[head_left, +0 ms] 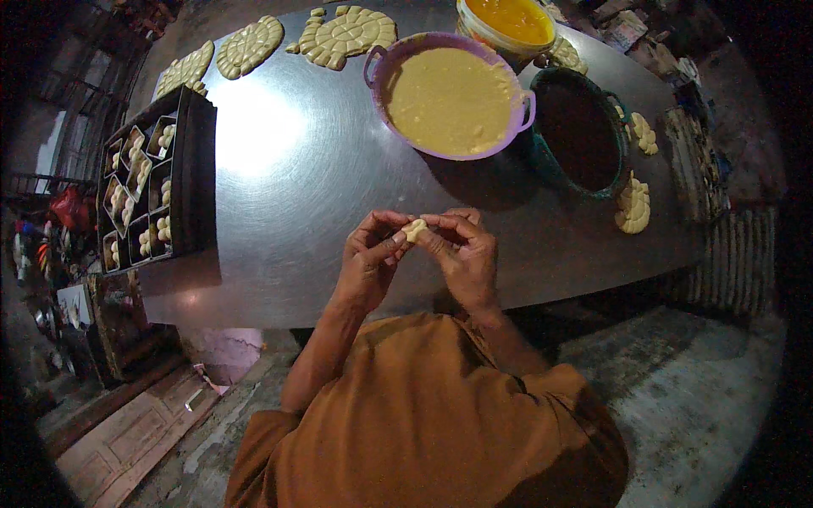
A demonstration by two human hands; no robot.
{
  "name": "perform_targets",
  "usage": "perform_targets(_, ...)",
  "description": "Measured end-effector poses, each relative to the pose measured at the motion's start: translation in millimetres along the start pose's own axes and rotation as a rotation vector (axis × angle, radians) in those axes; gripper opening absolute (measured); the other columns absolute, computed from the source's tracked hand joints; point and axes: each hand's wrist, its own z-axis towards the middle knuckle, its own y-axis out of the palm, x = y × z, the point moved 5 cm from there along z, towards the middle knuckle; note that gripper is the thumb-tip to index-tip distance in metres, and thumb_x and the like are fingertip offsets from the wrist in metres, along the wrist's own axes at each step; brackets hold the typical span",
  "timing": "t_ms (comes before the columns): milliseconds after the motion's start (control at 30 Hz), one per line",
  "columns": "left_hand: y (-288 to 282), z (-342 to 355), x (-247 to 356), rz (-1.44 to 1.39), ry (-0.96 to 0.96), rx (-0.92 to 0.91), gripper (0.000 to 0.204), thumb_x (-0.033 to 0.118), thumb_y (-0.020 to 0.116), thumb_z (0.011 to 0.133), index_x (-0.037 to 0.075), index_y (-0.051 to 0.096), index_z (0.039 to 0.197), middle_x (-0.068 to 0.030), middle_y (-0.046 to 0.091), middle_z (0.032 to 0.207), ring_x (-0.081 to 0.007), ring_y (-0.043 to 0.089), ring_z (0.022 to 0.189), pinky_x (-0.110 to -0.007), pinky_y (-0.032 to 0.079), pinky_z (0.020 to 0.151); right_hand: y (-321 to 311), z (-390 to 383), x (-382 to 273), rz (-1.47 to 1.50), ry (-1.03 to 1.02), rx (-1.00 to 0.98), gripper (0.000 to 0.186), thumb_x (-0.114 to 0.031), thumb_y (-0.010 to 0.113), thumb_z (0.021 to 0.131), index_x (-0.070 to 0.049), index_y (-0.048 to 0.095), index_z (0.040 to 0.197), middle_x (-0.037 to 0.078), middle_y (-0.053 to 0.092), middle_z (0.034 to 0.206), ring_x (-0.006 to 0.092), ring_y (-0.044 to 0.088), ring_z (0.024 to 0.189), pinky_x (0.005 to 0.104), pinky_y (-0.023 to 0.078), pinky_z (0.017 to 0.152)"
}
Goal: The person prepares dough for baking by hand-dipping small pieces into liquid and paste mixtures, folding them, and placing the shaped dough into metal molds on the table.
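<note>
My left hand [375, 250] and my right hand [457, 254] meet above the front of the steel table [296, 245], their fingertips closed on a small pale piece of dough [415, 229]. Just beyond them is a lilac basin [446, 95] of thick yellow mixture. To its right stands a dark green tub [578, 131] with a dark inside. A black compartmented tray [199, 182] holding metal moulds with pale dough balls stands at the table's left side.
Segmented dough rounds [345, 35] lie along the far left edge, with smaller pieces [633, 203] at the right. A yellow bucket [506, 21] stands at the back. Corrugated panels [732, 258] stand beside the table's right end. A concrete floor [677, 389] shows below.
</note>
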Motion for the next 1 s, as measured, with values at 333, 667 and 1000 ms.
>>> perform_targets(333,-13.6,-2.5,-20.6,0.031,-0.053,0.173,0.025,0.011,0.066,0.093,-0.001,0.063,0.114,-0.008,0.066,0.109,-0.0165,0.063,0.098,-0.031,0.051,0.09,4.9,-6.7,-22.1,-0.244,-0.41,-0.047,0.024,-0.006,0.078,0.077,-0.006,0.074,0.101,0.006,0.068,0.108,0.0209,0.065,0.098,0.0301,0.053,0.083)
perform_targets(667,1.1,-15.4,4.7,0.598,0.102,0.02,0.024,0.013,0.064,0.095,-0.002,0.066,0.113,-0.0097,0.069,0.105,-0.0156,0.065,0.099,-0.031,0.053,0.09,2.6,-7.7,-15.4,-0.488,-0.552,-0.11,0.036,-0.009,0.082,0.072,-0.007,0.072,0.106,0.006,0.066,0.093,0.0216,0.063,0.083,0.0316,0.052,0.07)
perform_targets(1000,-4.0,-17.9,4.5,0.683,0.034,0.062,0.02,0.016,0.07,0.091,-0.002,0.067,0.1,-0.0073,0.07,0.095,-0.0126,0.064,0.089,-0.029,0.052,0.082,7.5,-0.6,0.9,-0.234,-0.064,-0.175,0.015,-0.01,0.077,0.081,-0.003,0.075,0.094,0.011,0.07,0.094,0.0205,0.068,0.089,0.0302,0.054,0.076)
